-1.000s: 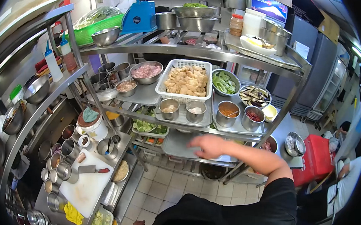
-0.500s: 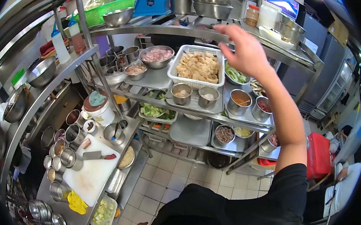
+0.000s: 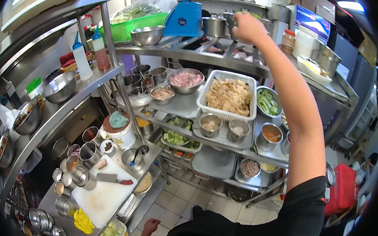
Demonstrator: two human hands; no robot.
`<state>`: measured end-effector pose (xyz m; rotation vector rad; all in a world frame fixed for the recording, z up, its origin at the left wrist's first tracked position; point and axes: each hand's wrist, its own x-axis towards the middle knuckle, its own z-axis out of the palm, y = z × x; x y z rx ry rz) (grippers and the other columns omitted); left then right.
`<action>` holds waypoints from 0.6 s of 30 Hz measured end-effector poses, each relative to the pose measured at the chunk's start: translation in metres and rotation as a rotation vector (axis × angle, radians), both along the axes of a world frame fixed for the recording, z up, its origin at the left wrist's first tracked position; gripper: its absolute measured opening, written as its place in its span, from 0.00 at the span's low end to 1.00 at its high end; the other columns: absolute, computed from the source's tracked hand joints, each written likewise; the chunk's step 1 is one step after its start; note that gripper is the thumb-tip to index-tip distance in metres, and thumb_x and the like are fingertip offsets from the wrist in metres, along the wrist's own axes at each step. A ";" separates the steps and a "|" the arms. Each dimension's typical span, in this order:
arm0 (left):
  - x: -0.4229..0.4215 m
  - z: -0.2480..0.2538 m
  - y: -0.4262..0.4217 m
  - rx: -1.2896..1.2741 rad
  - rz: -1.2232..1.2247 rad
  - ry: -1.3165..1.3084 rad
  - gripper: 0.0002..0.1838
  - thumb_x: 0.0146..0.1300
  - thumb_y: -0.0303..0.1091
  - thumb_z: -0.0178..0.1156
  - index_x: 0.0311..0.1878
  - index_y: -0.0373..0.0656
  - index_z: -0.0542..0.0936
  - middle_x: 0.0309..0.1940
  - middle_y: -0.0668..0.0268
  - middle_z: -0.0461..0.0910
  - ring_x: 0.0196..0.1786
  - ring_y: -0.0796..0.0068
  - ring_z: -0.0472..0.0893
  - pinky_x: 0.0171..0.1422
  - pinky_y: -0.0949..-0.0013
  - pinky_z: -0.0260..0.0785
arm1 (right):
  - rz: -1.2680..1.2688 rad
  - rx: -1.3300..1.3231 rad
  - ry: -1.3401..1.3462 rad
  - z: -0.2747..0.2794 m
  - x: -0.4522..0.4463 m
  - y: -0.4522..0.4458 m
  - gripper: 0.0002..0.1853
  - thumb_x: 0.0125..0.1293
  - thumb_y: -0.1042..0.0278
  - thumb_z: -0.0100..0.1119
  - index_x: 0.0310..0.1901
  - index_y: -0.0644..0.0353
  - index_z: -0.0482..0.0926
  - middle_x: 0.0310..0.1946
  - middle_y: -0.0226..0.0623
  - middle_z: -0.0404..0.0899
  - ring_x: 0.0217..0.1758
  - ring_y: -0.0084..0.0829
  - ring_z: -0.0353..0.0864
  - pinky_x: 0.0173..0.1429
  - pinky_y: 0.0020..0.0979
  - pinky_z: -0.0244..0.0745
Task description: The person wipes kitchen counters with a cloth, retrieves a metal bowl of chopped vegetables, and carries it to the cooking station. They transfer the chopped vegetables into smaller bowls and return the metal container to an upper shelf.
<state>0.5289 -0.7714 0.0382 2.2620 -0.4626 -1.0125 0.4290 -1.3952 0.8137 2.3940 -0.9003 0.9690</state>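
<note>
My right hand (image 3: 249, 27) is raised to the upper shelf, its fingers closed at the rim of a metal bowl (image 3: 232, 32) that it partly covers. Some green vegetable (image 3: 255, 15) shows just behind the hand. Left of this stand a steel pot (image 3: 214, 27) and a blue weighing scale (image 3: 184, 19). Low over the tiled floor, my left hand (image 3: 151, 226) hangs with its fingers loosely curled and nothing visible in them.
Below the raised arm stands a white basket of pale meat pieces (image 3: 229, 95), among bowls and pots of ingredients. On the left counter a cleaver (image 3: 107, 177) lies on a white cutting board (image 3: 99, 199). Metal shelf edges (image 3: 184, 52) run across the front.
My right hand has gone from open in the air to closed at the bowl on the upper shelf. The view has shifted, and more of my left hand shows.
</note>
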 end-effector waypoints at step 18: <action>0.176 0.527 -0.297 -0.930 -0.055 -1.195 0.18 0.60 0.26 0.67 0.54 0.39 0.80 0.55 0.53 0.80 0.60 0.51 0.79 0.67 0.58 0.70 | -0.160 0.292 0.454 0.016 0.192 -0.123 0.39 0.61 0.63 0.58 0.73 0.69 0.61 0.75 0.60 0.57 0.76 0.52 0.66 0.74 0.44 0.70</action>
